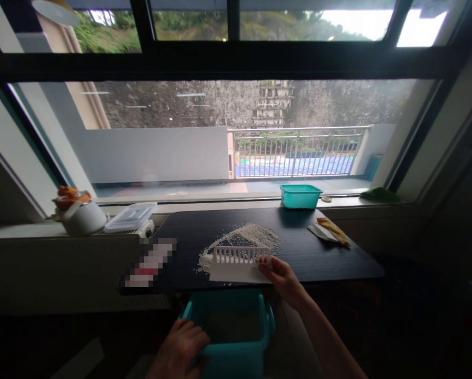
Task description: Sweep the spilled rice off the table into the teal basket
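Note:
My right hand (281, 276) grips the right end of a white slotted plastic scraper (239, 262) standing on the black table (338, 258) near its front edge. Behind the scraper lies a spread heap of white rice grains (251, 235). My left hand (182, 347) is closed on the near left rim of a teal plastic bin (230, 329) held below the table's front edge, under the scraper.
A second teal tub (300, 196) stands at the table's back edge by the window. A yellow and silver wrapper (328, 230) lies at the right. On the left sill sit a white pot (80, 213) and a clear lidded box (130, 217).

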Demonstrator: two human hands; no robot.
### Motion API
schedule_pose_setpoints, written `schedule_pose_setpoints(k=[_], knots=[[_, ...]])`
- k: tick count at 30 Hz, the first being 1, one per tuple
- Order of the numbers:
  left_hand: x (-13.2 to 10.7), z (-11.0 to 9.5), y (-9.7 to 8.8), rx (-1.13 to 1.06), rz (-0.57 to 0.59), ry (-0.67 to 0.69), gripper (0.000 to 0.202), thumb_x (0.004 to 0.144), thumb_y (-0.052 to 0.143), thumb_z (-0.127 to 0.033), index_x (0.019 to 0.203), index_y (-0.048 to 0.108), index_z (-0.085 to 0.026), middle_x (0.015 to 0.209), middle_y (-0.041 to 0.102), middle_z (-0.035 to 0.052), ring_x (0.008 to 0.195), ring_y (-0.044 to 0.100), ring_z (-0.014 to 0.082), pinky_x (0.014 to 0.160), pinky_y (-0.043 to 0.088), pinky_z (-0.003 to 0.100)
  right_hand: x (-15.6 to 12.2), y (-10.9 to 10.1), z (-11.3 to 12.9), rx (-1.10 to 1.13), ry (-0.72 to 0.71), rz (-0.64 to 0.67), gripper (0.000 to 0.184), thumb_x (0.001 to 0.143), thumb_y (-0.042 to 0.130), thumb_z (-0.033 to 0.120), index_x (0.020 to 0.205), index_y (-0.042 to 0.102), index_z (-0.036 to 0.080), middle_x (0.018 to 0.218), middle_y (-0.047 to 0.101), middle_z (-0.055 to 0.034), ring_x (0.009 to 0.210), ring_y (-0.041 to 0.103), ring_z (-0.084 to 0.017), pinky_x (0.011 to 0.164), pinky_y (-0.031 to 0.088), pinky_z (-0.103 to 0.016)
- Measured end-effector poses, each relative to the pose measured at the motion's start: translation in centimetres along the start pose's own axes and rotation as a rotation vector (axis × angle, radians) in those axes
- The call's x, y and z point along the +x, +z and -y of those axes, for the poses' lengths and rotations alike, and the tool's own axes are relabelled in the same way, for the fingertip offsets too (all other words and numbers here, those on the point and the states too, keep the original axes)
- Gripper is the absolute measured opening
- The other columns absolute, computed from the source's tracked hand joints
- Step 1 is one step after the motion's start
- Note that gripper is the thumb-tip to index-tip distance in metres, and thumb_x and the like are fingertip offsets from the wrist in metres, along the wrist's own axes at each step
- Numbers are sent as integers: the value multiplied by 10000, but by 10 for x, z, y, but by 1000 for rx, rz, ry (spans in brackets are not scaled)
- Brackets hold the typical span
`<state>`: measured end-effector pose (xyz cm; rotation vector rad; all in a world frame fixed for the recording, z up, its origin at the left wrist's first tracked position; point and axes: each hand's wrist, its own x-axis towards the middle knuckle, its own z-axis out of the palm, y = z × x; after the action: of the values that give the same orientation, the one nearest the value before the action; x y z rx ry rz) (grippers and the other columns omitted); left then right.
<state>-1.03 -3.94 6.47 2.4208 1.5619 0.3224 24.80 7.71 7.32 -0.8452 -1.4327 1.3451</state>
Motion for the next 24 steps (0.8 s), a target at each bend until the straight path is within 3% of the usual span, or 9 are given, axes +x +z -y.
schedule_pose_setpoints(k=[15,21,24], knots=[[-2,2,-1,10,2,14,48,736,547,-178,710,582,-197,788,649,14,800,588,221,822,405,395,1,-1,-1,6,9,-62,330,741,669,466,917,669,186,861,658,-32,813,579,-207,723,462,-323],[0,3,-1,18,14,12,67,741,528,-161,714,581,-191,791,652,16,807,594,223,847,402,415,-2,0,2,27,21,22,271,773,646,438,899,663,199,840,650,-13,796,573,-183,692,459,-287],[0,4,0,11,-5,16,67,735,531,-160,710,580,-199,779,649,3,795,591,213,849,407,401,1,0,3,9,4,-10,277,765,652,442,895,667,198,804,652,-5,754,573,-172,669,452,-276]])
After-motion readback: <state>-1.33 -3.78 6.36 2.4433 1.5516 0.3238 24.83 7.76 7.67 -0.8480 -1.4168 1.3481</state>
